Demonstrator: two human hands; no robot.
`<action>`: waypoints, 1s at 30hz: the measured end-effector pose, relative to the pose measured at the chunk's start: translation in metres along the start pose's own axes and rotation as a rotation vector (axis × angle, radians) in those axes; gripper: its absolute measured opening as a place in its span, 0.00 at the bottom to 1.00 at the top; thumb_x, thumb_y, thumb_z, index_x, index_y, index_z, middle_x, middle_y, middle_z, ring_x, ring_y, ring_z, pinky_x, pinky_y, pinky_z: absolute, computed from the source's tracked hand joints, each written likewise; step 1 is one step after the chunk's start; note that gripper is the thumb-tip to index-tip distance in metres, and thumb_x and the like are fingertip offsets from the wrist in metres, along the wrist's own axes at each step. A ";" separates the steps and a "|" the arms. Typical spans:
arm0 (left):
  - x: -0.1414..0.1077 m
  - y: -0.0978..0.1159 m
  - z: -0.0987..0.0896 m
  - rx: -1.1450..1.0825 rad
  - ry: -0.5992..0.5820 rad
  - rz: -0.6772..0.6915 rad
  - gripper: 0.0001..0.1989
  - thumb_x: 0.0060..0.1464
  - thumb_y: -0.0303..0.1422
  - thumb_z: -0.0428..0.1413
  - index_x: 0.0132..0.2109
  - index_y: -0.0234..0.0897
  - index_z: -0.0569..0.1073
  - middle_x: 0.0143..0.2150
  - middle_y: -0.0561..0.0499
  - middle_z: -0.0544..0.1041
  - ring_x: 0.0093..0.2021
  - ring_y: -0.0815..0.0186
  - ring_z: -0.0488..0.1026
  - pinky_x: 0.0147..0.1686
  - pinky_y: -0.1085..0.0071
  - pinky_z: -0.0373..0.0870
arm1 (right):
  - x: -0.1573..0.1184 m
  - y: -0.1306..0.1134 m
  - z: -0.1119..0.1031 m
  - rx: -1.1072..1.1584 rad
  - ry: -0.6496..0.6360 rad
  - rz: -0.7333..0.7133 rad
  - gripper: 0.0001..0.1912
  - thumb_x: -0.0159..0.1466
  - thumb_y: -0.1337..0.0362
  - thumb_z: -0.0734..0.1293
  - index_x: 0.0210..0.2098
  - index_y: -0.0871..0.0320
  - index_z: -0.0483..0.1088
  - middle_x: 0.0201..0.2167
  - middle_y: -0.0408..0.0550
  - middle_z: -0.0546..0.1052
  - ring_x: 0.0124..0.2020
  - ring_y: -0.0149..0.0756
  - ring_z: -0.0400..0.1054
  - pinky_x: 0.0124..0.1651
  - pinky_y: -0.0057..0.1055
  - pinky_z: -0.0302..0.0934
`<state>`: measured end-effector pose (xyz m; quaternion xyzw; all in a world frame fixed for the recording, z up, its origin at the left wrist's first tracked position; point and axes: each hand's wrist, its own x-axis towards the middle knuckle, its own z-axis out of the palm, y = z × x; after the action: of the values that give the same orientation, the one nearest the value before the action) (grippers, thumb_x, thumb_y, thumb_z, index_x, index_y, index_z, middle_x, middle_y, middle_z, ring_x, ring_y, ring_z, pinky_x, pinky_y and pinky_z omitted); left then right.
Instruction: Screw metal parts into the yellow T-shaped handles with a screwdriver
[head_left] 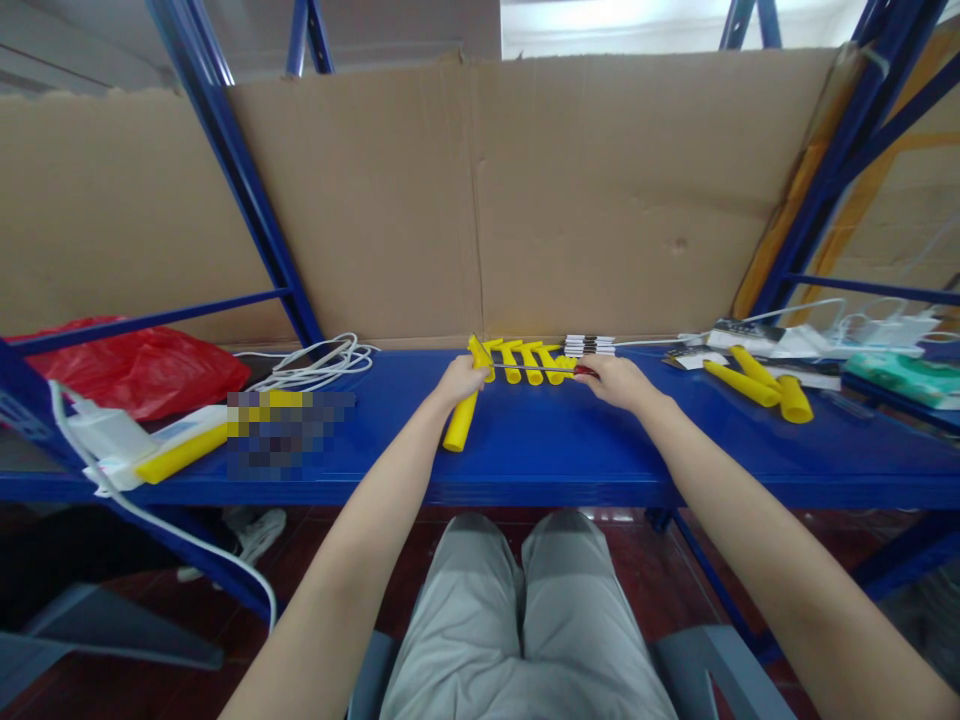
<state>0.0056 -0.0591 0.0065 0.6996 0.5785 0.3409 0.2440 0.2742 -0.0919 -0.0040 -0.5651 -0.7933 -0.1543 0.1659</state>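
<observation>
My left hand (460,380) is closed around a yellow plastic piece with a tubular handle (460,424), whose short upper part sticks out above the fingers. In my right hand (621,382) is a screwdriver (586,371) with a red grip. Its long thin shaft runs level to the left, and the tip meets the upper part of the yellow piece; whether it is in a screw is too small to see. Just behind the shaft, several similar yellow pieces (533,366) lie in a row on the blue table (555,440).
A black-and-white stack (589,346) stands at the back. On the right lie yellow tubes (741,383), papers and a green packet (900,378). To the left are a red bag (135,370), coiled white cable (322,362) and another yellow tube (187,455). Cardboard (600,200) walls the back.
</observation>
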 end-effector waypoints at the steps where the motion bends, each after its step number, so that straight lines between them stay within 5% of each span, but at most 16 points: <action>1: 0.001 -0.001 -0.001 0.005 -0.005 0.004 0.10 0.47 0.24 0.50 0.21 0.35 0.66 0.16 0.55 0.67 0.19 0.71 0.65 0.24 0.76 0.62 | -0.001 -0.001 -0.001 -0.005 0.000 -0.002 0.14 0.67 0.60 0.59 0.45 0.57 0.71 0.47 0.53 0.78 0.45 0.43 0.71 0.40 0.32 0.59; 11: 0.000 -0.002 -0.004 0.034 -0.007 0.022 0.10 0.47 0.24 0.50 0.20 0.36 0.65 0.16 0.56 0.67 0.19 0.70 0.65 0.25 0.76 0.63 | -0.003 -0.009 -0.007 -0.091 -0.054 0.057 0.17 0.65 0.55 0.61 0.47 0.60 0.68 0.40 0.55 0.79 0.39 0.45 0.73 0.35 0.32 0.58; 19: -0.001 0.000 -0.006 0.034 0.029 0.013 0.11 0.48 0.23 0.50 0.20 0.36 0.65 0.16 0.55 0.68 0.21 0.69 0.68 0.26 0.76 0.64 | -0.003 -0.015 -0.007 -0.100 -0.064 0.032 0.18 0.69 0.57 0.54 0.45 0.60 0.71 0.45 0.57 0.78 0.44 0.45 0.72 0.40 0.32 0.59; 30: -0.002 0.000 -0.006 0.029 0.048 -0.005 0.09 0.49 0.23 0.49 0.23 0.36 0.67 0.18 0.53 0.71 0.23 0.67 0.71 0.28 0.76 0.67 | 0.000 -0.012 -0.004 -0.111 0.063 -0.007 0.16 0.69 0.58 0.56 0.43 0.59 0.71 0.44 0.56 0.78 0.44 0.44 0.70 0.37 0.33 0.57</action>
<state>0.0007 -0.0611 0.0100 0.6934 0.5907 0.3487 0.2207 0.2637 -0.0978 -0.0010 -0.5655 -0.7799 -0.2161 0.1586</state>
